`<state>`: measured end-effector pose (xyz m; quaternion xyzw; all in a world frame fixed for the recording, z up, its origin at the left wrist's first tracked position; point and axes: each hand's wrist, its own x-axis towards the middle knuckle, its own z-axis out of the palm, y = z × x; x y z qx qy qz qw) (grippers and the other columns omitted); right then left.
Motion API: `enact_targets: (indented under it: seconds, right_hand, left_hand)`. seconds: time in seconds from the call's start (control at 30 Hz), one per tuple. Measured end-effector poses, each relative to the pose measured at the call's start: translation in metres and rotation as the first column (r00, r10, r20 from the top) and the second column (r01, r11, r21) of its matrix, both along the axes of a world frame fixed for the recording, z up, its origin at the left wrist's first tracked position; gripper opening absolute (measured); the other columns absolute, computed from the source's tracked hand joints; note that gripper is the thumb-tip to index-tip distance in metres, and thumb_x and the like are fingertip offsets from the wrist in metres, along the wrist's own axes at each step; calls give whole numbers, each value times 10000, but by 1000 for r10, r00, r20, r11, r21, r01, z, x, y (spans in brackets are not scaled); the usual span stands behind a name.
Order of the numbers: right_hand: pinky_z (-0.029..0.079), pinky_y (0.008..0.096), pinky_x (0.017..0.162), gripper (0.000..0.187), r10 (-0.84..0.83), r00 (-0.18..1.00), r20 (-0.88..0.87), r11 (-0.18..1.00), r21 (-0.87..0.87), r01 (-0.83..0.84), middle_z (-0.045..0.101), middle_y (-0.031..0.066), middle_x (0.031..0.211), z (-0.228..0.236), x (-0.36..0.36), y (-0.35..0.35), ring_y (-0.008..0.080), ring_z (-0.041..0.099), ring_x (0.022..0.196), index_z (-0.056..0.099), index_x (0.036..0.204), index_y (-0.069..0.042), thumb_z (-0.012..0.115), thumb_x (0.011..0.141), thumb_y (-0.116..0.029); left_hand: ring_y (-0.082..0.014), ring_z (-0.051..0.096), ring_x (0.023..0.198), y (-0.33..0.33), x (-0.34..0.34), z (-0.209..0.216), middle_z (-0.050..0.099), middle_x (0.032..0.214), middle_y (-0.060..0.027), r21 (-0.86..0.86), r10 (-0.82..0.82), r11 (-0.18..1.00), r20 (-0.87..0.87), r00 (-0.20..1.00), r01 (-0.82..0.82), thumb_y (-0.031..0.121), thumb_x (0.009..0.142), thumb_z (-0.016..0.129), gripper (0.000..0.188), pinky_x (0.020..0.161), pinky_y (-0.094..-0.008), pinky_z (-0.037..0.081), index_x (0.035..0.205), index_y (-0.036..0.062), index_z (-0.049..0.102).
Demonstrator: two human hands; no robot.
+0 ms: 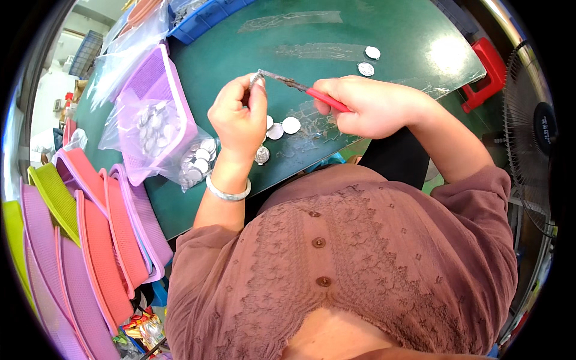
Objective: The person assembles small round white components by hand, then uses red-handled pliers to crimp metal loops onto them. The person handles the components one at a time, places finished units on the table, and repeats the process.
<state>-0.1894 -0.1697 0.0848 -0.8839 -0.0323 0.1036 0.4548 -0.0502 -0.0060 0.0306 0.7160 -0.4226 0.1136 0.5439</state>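
My left hand [235, 117] is closed in a pinch around a small silvery piece that looks like a short length of chain [256, 78]. In my right hand [378, 107] is a pair of pliers with red handles [327, 99], its dark jaws reaching left to the piece at my left fingertips. Whether the jaws grip it is too small to tell. Several round silvery medallions [291, 125] lie beside my left wrist, one of them patterned [261, 155]. Two more medallions [366, 69] rest farther off to the right on the green table [240, 54].
A clear bag of medallions [200, 161] sits left of my wrist, by a purple basket [180, 99] holding another bag. Stacked pink baskets [99, 252] stand at the lower left. A blue crate [204, 21] is at the back, a red stool [487, 75] and a fan [528, 132] at right.
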Motion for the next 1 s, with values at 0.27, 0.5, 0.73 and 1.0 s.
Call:
enact_targets:
  seconds: [0.27,0.5,0.73,1.0]
  right_hand:
    - [383,338,591,212,-153,971,181,972,-152,182,461,131,751,-4,-13,1,266,468,661,459,862,13,505,656,-4]
    - [389,355,590,205,-158,924,349,961,-160,225,468,142,771,-11,-12,11,290,480,662,458,856,18,530,669,-22]
    - [410,387,632,225,-138,902,410,935,-246,255,479,162,808,-8,-11,17,340,497,732,467,877,22,539,669,-27]
    - [432,397,712,198,-103,868,485,846,-417,334,504,184,830,1,-15,19,340,510,823,518,831,31,570,661,-56]
  left_hand:
    - [-144,602,642,0,-4,16,638,796,-117,-320,-300,941,-623,723,115,87,832,597,126,580,-247,489,896,-20,577]
    - [-152,608,659,-1,-9,17,638,815,-122,-327,-316,936,-628,711,127,75,833,593,122,595,-250,499,899,-25,572]
    - [-155,613,667,1,-11,16,639,816,-125,-302,-294,944,-585,756,134,69,832,592,125,603,-255,506,901,-33,571]
    - [-143,606,659,0,-11,16,635,801,-116,-278,-275,951,-576,770,131,63,835,586,121,597,-249,501,899,-39,573]
